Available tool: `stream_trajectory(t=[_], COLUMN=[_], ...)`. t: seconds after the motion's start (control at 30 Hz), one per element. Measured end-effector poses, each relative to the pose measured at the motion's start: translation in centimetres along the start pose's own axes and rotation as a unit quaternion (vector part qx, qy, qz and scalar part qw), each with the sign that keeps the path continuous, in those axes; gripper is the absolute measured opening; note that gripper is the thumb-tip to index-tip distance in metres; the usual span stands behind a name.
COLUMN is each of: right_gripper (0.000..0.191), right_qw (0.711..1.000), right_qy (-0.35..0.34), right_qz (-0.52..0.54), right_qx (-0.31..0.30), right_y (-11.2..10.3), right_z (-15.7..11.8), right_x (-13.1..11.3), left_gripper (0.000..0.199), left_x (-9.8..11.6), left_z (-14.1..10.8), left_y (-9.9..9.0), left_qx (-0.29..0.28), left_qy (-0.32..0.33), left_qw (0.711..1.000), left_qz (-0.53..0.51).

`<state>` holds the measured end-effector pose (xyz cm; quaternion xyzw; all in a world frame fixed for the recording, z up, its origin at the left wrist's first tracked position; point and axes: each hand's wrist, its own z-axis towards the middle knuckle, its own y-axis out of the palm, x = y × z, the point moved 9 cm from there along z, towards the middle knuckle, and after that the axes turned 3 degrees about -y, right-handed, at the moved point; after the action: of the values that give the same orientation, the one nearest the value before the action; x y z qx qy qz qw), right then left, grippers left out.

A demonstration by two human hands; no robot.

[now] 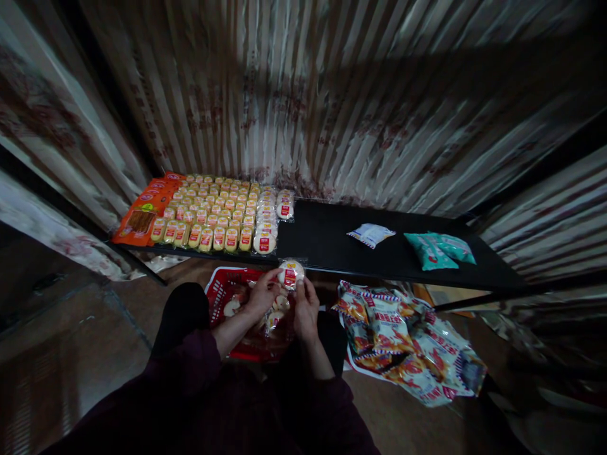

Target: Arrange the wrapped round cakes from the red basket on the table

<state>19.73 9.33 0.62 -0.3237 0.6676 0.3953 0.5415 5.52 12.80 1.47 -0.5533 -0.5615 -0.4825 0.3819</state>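
Between my two hands is a round, pale packaged cake [291, 274] in clear wrap with a red label. My left hand [263, 293] pinches its left side, and my right hand [306, 309] grips its lower right edge. Below them, a red plastic basket [216, 297] between my knees holds several more round packaged cakes [275, 319]. Just ahead, the black shelf [322, 237] carries a column of the same round cakes [264, 239], with another one [285, 205] beginning a column to its right.
Rows of small yellow packaged cakes [206, 215] and orange packets [142, 215] fill the shelf's left. A white-blue packet [371, 235] and teal packets [431, 251] lie on its right. Large snack bags [389, 322] heap in a container on the floor at right. A pleated curtain [294, 95] hangs behind.
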Motion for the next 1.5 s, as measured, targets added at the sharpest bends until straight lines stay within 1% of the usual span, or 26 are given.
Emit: stream_trajectory(t=[0.1,0.17,0.33,0.47,0.53,0.63,0.83,0.97,1.03,1.27,1.4,1.5], right_gripper=[0.048,0.047,0.047,0.052,0.055,0.055,0.052,0.051,0.05,0.045,0.041,0.039], right_qw=[0.999,0.999,0.998,0.997,0.995,0.994,0.994,0.992,0.99,0.986,0.982,0.983], right_qy=[-0.001,-0.003,-0.005,-0.022,-0.028,-0.04,-0.059,-0.077,-0.086,-0.097,-0.111,-0.108], right_qz=[-0.017,-0.027,-0.045,-0.074,-0.089,-0.099,-0.085,-0.101,-0.108,-0.134,-0.151,-0.147], right_qx=[0.039,0.044,0.048,0.029,0.027,0.028,0.026,0.027,0.022,0.013,-0.001,-0.009], right_y=[-0.8,-0.9,-0.4,0.4,0.7,1.0,1.6,2.2,2.7,4.3,5.2,5.8], right_z=[1.1,2.1,5.2,7.5,8.6,10.5,14.4,16.6,17.7,20.9,22.1,22.8], right_x=[-0.4,-0.5,-0.7,-1.4,-1.5,-1.2,-0.4,-0.6,-0.6,0.0,-0.2,-0.2], left_gripper=[0.038,0.038,0.042,0.042,0.044,0.046,0.048,0.05,0.05,0.048,0.049,0.05], left_x=[0.3,0.8,3.1,4.9,5.6,6.5,6.6,6.8,6.8,7.4,7.8,7.9], left_z=[1.0,1.7,3.4,4.9,5.6,6.6,8.4,9.4,10.1,12.4,13.2,14.0], left_y=[-0.2,-0.2,0.4,1.0,1.5,2.3,3.8,4.9,5.2,5.5,5.7,5.9], left_qx=[0.026,0.039,0.057,0.062,0.059,0.06,0.071,0.062,0.058,0.07,0.07,0.067], left_qy=[0.039,0.063,0.108,0.117,0.125,0.143,0.123,0.127,0.118,0.079,0.068,0.063], left_qw=[0.999,0.996,0.986,0.977,0.968,0.95,0.93,0.927,0.927,0.921,0.921,0.925], left_qz=[0.024,0.045,0.113,0.166,0.209,0.27,0.339,0.348,0.352,0.374,0.378,0.369])
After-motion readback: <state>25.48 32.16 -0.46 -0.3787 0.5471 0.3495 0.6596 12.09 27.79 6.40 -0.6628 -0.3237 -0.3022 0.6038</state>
